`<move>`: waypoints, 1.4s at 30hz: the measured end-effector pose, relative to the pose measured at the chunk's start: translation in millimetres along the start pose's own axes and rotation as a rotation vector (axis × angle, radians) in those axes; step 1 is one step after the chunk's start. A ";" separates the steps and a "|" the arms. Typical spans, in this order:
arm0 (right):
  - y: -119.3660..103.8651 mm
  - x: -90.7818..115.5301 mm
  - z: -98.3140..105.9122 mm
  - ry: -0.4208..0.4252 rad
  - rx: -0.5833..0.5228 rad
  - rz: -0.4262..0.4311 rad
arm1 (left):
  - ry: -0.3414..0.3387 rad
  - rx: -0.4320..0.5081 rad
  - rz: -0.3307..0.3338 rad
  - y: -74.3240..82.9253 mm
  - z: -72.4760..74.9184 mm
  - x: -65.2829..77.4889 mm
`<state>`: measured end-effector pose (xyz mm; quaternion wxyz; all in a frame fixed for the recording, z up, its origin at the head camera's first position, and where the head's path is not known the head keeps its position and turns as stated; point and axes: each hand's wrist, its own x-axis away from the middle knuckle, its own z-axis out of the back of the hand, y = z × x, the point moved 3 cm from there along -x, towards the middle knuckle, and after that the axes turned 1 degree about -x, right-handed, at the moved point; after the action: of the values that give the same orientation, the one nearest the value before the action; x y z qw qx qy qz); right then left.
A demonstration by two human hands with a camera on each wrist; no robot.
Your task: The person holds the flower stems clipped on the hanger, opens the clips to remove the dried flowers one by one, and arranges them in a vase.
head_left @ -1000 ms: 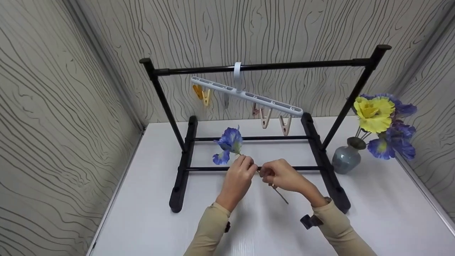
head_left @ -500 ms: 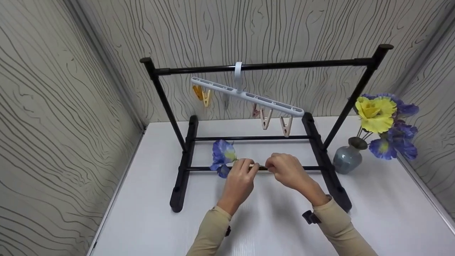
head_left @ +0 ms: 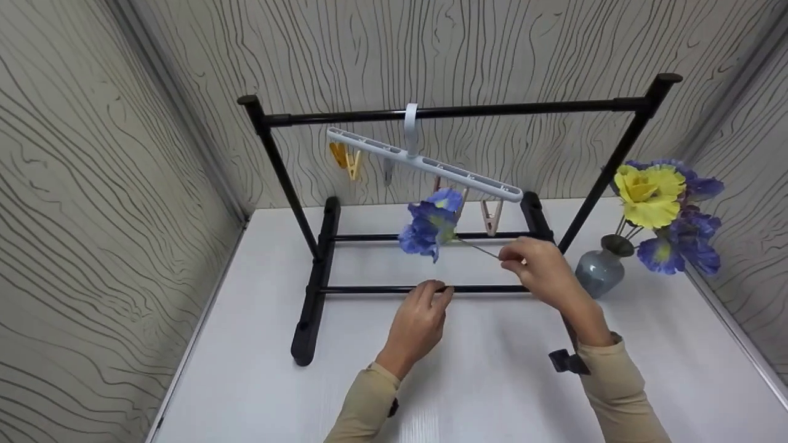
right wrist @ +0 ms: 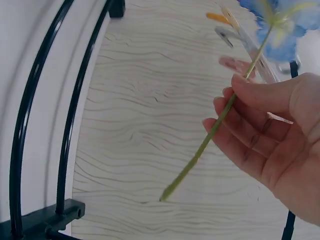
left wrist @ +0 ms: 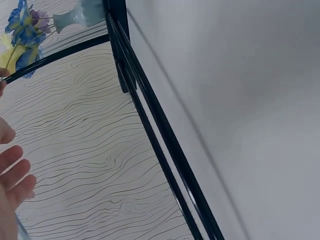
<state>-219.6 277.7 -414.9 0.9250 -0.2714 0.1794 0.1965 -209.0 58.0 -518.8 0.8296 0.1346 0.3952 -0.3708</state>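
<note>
My right hand [head_left: 545, 271] pinches the thin stem of a blue-purple iris [head_left: 426, 226], whose bloom points left below the hanger. In the right wrist view, thumb and fingers of the right hand [right wrist: 287, 130] hold the green stem [right wrist: 227, 107] partway along, and its lower end sticks out free. My left hand [head_left: 416, 323] is in front of the rack's lower bar, its fingers loosely bent. The left wrist view shows this left hand [left wrist: 12, 180] with nothing held in its visible fingers; part of it is cut off by the frame edge.
A black rack [head_left: 471, 111] stands on the white table [head_left: 246, 369]. From its top bar hangs a pale blue hanger [head_left: 425, 163] with several clips, including a pink clip [head_left: 491, 216]. On the right, a grey-blue vase [head_left: 598, 274] holds a yellow flower [head_left: 649, 195] and blue-purple flowers.
The left hand has let go of the iris and stayed near the lower bar. The right hand has carried the iris up and to the right, with its bloom now near the clips.
</note>
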 end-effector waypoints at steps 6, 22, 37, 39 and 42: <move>12.7 5.7 18.3 0.164 -0.071 0.016 | -0.037 0.011 0.062 -4.0 -1.4 9.5; 53.0 22.2 54.4 0.646 -0.411 -0.318 | -0.118 0.089 0.187 -7.0 -9.2 38.5; 110.9 41.1 78.1 1.007 -0.645 -0.477 | -0.170 0.126 0.201 -6.4 -14.9 57.2; 118.0 41.7 78.0 1.044 -0.738 -0.479 | -0.184 0.134 0.207 -6.7 -15.5 59.6; 125.6 41.8 79.2 1.081 -0.825 -0.491 | -0.202 0.144 0.224 -7.9 -15.9 62.7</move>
<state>-223.8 431.5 -425.0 0.5466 -0.6902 0.4569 -0.1269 -197.7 28.9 -576.0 0.8894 0.1992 0.2648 -0.3149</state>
